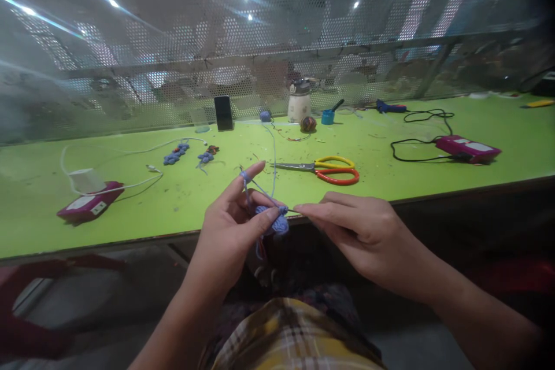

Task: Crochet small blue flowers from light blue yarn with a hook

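a: here we are at the near edge of the green table (pixel 143 208); the left hand (pixel 229 228) pinches a small blue-violet piece (pixel 280 225) between thumb and fingers; yarn (pixel 245 177) wraps its raised index finger;

b: and the right hand (pixel 368 231)?

a: thumb and fingertips grasping a thin tool (pixel 292 210), which meets the piece's right end; a stitch in the making, i'd judge;

b: where does the strand (pixel 274 153) lead?

a: far across the table, towards a small ball (pixel 265 116); the scissors (pixel 315 167) lie just beyond the hands, right of that strand, untouched;

b: so what does the next move call for?

a: catching the taut yarn and drawing it through, i'd say; firm left pinch, even tension; the tool's tip is too small to make out
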Available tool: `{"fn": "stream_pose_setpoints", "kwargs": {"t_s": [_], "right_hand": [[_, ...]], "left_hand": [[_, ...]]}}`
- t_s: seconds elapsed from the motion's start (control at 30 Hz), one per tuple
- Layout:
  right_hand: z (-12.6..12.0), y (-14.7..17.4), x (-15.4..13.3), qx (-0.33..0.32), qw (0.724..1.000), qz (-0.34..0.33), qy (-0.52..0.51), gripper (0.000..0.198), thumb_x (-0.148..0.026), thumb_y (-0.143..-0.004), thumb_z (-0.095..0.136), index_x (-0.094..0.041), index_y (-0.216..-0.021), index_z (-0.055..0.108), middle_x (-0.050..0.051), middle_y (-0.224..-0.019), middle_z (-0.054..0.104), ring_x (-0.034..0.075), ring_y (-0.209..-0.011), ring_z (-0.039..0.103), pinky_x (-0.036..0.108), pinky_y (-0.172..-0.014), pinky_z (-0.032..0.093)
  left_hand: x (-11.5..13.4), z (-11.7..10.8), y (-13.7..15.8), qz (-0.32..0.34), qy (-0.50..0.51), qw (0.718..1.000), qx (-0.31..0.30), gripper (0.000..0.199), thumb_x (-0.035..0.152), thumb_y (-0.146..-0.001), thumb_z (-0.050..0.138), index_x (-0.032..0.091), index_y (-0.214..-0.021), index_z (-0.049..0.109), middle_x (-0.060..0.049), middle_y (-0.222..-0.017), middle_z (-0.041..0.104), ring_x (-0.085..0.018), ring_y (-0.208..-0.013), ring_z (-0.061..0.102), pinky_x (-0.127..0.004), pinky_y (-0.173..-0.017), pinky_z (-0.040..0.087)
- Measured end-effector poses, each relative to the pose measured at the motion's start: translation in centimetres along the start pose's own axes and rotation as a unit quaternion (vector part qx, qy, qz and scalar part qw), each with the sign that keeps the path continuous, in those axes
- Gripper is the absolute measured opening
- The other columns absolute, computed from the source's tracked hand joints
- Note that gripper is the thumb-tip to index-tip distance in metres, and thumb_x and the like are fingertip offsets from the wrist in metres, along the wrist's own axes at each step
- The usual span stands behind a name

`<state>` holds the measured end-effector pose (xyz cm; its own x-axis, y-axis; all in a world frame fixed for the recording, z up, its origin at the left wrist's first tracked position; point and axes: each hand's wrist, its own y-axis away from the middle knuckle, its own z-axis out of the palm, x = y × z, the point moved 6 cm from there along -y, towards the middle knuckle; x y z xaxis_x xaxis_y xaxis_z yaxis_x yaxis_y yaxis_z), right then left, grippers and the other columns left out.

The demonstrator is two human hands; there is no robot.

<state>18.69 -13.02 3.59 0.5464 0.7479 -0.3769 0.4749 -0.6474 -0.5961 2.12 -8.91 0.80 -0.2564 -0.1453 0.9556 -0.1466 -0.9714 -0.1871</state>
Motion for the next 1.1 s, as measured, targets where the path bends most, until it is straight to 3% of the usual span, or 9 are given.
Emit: {"fn": "stream_pose_setpoints", "kwargs": {"t_s": [0.37,0.5,0.57,0.63,0.7,0.77,0.83,0.9,1.1], "right_hand": [[0.2,-0.1,0.0,0.003,0.999,0.005,-0.035,0.037,0.001,-0.087,0.052,-0.015,-0.115,0.071,0.001,-0.072,0.057,0.012,-0.062,0.053,0.022,-0.056,0.037],[0.7,-0.3,-0.1,0.023,0.996,0.034,-0.076,0.035,-0.001,-0.088,0.052,-0.015,-0.113,0.072,0.003,-0.077,0.064,0.014,-0.068,0.058,0.025,-0.062,0.042],[1.1,-0.4,0.4,0.054,0.985,0.088,-0.138,0.030,-0.006,-0.089,0.054,-0.016,-0.109,0.073,0.004,-0.077,0.066,0.014,-0.068,0.060,0.025,-0.062,0.045],[2.3,-0.2,1.6,0.067,0.945,0.192,-0.255,0.024,-0.015,-0.090,0.057,-0.017,-0.108,0.074,0.001,-0.070,0.063,0.010,-0.055,0.055,0.022,-0.051,0.042],[4.2,0.2,2.7,0.047,0.860,0.294,-0.413,0.026,-0.025,-0.089,0.062,-0.017,-0.112,0.072,-0.002,-0.065,0.059,0.006,-0.041,0.045,0.019,-0.039,0.032],[5.7,0.5,3.2,0.033,0.774,0.345,-0.529,0.033,-0.029,-0.085,0.067,-0.017,-0.115,0.069,-0.002,-0.064,0.059,0.004,-0.037,0.041,0.017,-0.036,0.025],[6.3,0.6,3.4,0.027,0.730,0.360,-0.580,0.037,-0.029,-0.082,0.071,-0.016,-0.116,0.069,-0.002,-0.064,0.060,0.003,-0.036,0.040,0.015,-0.035,0.023],[6.3,0.7,3.6,0.024,0.735,0.358,-0.575,0.037,-0.029,-0.081,0.073,-0.015,-0.115,0.069,-0.002,-0.063,0.060,0.003,-0.036,0.041,0.015,-0.035,0.022],[4.4,0.6,3.2,0.032,0.846,0.311,-0.432,0.029,-0.027,-0.086,0.065,-0.016,-0.112,0.072,-0.003,-0.062,0.059,0.004,-0.039,0.042,0.017,-0.037,0.030]], "left_hand": [[0.0,0.3,0.4,0.018,-0.021,0.999,-0.025,0.077,0.015,-0.074,0.079,0.019,-0.144,0.046,0.001,-0.077,0.069,-0.011,-0.069,0.062,-0.021,-0.066,0.052],[-0.1,0.6,0.4,0.019,-0.022,0.999,-0.020,0.081,0.015,-0.074,0.079,0.021,-0.146,0.042,0.001,-0.077,0.068,-0.011,-0.070,0.062,-0.021,-0.067,0.052],[0.0,0.7,0.5,0.029,-0.032,0.999,-0.012,0.086,0.013,-0.075,0.077,0.024,-0.149,0.035,0.003,-0.076,0.067,-0.011,-0.072,0.063,-0.021,-0.069,0.052],[0.1,0.7,0.6,0.060,-0.077,0.995,0.010,0.087,0.013,-0.077,0.075,0.029,-0.151,0.031,0.003,-0.076,0.066,-0.013,-0.076,0.064,-0.024,-0.075,0.053],[0.4,0.6,0.9,0.112,-0.159,0.980,0.037,0.082,0.013,-0.081,0.071,0.033,-0.150,0.032,0.002,-0.080,0.068,-0.014,-0.081,0.066,-0.027,-0.082,0.052],[0.6,0.7,1.2,0.163,-0.238,0.956,0.048,0.077,0.013,-0.083,0.069,0.036,-0.149,0.035,0.002,-0.086,0.069,-0.015,-0.084,0.066,-0.030,-0.088,0.050],[0.9,0.6,1.4,0.198,-0.275,0.939,0.052,0.074,0.012,-0.084,0.067,0.037,-0.147,0.038,0.001,-0.089,0.069,-0.015,-0.085,0.066,-0.032,-0.091,0.049],[0.9,0.4,1.3,0.187,-0.253,0.948,0.043,0.072,0.013,-0.085,0.067,0.035,-0.147,0.039,0.001,-0.088,0.069,-0.015,-0.084,0.066,-0.031,-0.089,0.050],[0.0,0.1,-0.2,0.039,-0.025,0.999,0.006,0.085,0.014,-0.074,0.079,0.022,-0.147,0.037,0.002,-0.076,0.069,-0.012,-0.072,0.063,-0.020,-0.068,0.051]]}}
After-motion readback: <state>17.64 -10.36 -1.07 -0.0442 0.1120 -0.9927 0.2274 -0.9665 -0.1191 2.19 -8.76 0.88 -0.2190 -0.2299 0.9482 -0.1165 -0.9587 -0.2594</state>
